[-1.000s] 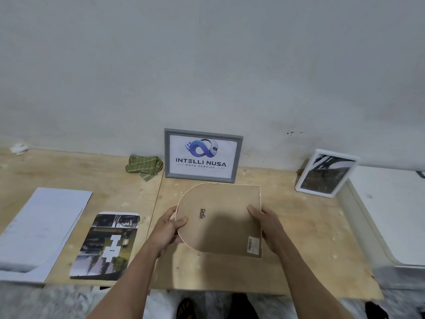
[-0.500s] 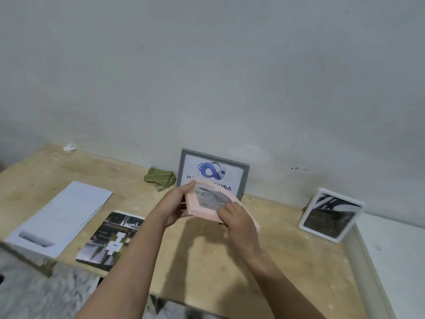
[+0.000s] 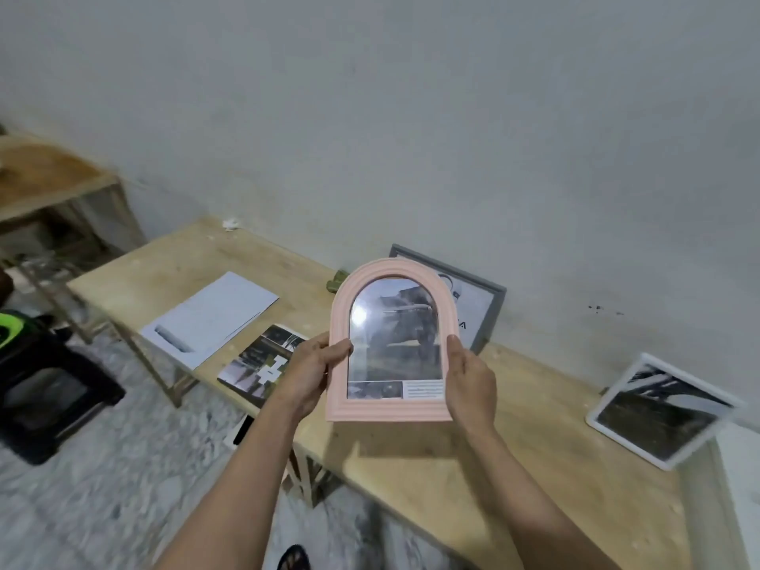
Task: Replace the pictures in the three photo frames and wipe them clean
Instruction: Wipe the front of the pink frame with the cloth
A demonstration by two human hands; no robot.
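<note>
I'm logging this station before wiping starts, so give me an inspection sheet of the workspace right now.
Surface: wooden table against the wall, bare in front.
Job's things: pink frame held upright above the table, front to camera, picture inside; grey frame leaning on the wall behind it; white frame leaning at right; loose photo and paper sheets flat at left; green cloth mostly hidden.
Clutter: small white scrap at the far corner.
Grippers: left hand and right hand grip the pink frame's sides.
Cables: nothing seen.
Surroundings: black stool on the floor, wooden shelf at left.
</note>
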